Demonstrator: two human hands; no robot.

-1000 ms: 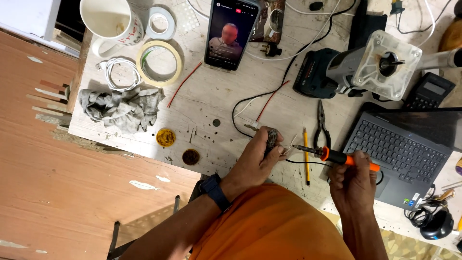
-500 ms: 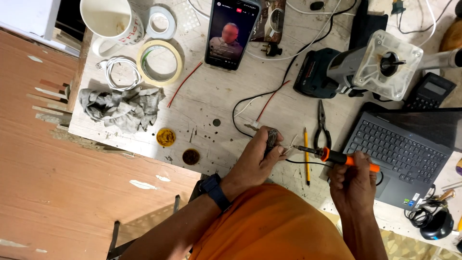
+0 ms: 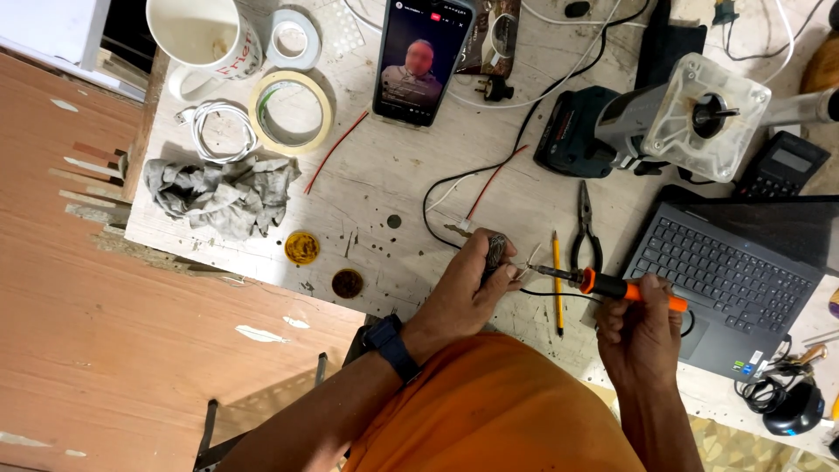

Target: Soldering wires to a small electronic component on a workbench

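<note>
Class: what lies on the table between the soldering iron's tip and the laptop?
In the head view, black pliers lie between the soldering iron and the laptop; a yellow pencil lies beside the tip.

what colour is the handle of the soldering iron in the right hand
Orange with a black grip, seen in the head view: the right hand holds the soldering iron by it.

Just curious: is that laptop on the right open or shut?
Open: the laptop shows its keyboard facing up, lid raised behind; its screen looks dark.
</note>
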